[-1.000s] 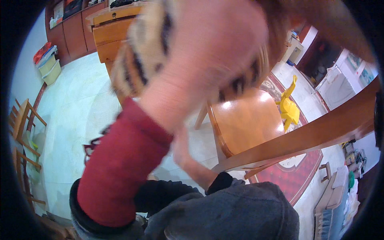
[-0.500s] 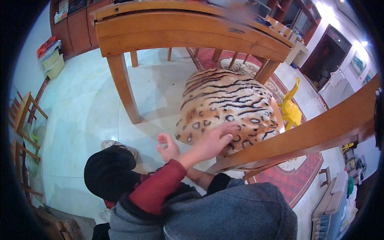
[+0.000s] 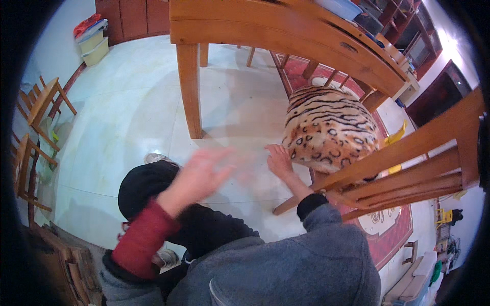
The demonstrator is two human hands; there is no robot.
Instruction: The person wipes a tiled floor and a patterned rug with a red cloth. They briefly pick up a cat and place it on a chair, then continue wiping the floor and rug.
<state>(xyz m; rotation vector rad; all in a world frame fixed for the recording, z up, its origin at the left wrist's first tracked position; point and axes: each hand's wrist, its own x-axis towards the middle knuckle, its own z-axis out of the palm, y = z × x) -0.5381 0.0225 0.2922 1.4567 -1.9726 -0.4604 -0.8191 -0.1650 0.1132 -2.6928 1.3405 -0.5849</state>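
Note:
My left hand [image 3: 199, 178], blurred by motion, hangs over my bent, black-clad knee with its fingers apart. Its wrist comes out of a red cuff [image 3: 140, 239]. To the right, my right hand [image 3: 279, 163] is raised with its fingers stretched, beside the near left edge of a tiger-and-leopard-patterned plush cover [image 3: 332, 127] on a chair seat. I cannot tell whether it touches the cover. Nothing shows in either hand. A faint smear lies between the hands.
A wooden table [image 3: 286, 35] stands ahead, its leg [image 3: 189, 92] on the pale tiled floor. The wooden chair back [image 3: 408, 168] rises close on my right, over a red patterned rug [image 3: 398, 234]. Wooden chairs [image 3: 43, 104] and stacked bins [image 3: 94, 48] stand along the left wall.
My arms have uncrossed: the left hand has drawn back leftward from the cover, and the right hand has moved right, toward the cover. My view has turned left.

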